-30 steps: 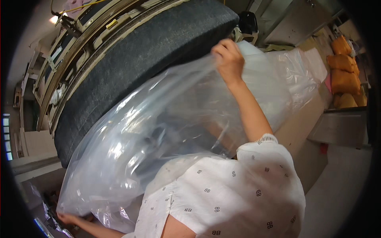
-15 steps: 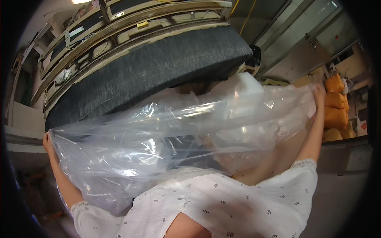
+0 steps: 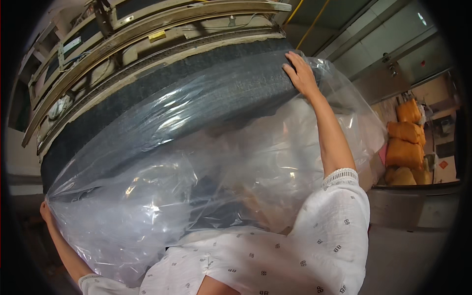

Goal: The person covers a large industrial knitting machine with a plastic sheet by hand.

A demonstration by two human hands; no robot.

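Note:
A large sheet of clear plastic film [image 3: 162,196] stretches between my two hands. Its far edge lies over a dark, fabric-like covered surface [image 3: 88,123], and the rest drapes down toward my body. At the far left, my left hand [image 3: 45,211] is closed on a gathered corner of the film. My right hand [image 3: 301,73] lies on the film at the right end of the dark surface, thumb apart from the outstretched fingers. Whitish bulky shapes show blurred through the film; I cannot tell what they are.
Behind the dark surface runs a long frame of rails [image 3: 162,24] with a small yellow block [image 3: 157,35] on it. Yellow cords [image 3: 312,22] hang at the back right. Orange bundles [image 3: 405,147] are stacked at the right.
My right hand has swung forward and left from the far right, bringing the film's edge over the dark surface. My left hand, still holding its corner, sits lower in view.

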